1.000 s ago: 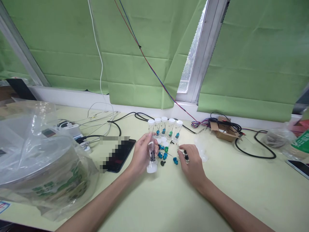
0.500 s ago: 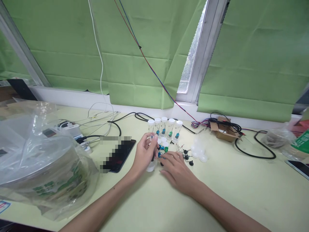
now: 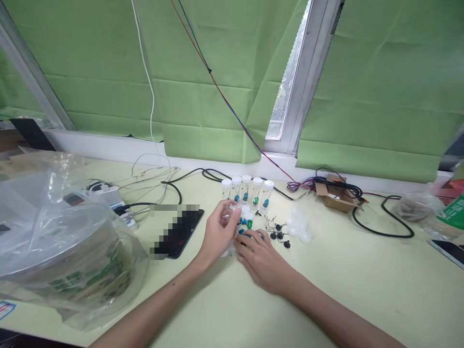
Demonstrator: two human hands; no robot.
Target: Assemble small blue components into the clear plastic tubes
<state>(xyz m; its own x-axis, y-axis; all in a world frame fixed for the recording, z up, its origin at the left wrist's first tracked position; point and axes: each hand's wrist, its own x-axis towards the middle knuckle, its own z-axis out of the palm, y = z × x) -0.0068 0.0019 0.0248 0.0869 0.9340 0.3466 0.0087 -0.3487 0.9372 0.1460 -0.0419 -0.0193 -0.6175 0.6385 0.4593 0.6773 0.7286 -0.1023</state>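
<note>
My left hand (image 3: 220, 228) is curled around a clear plastic tube (image 3: 225, 252), most of it hidden by the fingers; only its lower end shows. Close beside it, my right hand (image 3: 258, 261) rests palm down with bent fingers slightly apart, over small blue pieces (image 3: 242, 232). Its fingertips are partly hidden, and I see nothing gripped in them. Just beyond the hands lie a green piece (image 3: 249, 224) and white caps (image 3: 245, 210). Several capped clear tubes (image 3: 266, 197) stand in a row behind, with blue or green pieces inside.
Black round-headed pieces (image 3: 280, 235) and translucent discs (image 3: 303, 236) lie to the right. A dark phone (image 3: 179, 237) is left of my hands, near a large bagged tub (image 3: 83, 275). Farther back stand a cardboard box (image 3: 337, 200) and black cables (image 3: 393, 236).
My right hand has shifted slightly left, its fingers now nearer the left hand and the tube. The tube is more hidden now; the left hand has turned slightly.
</note>
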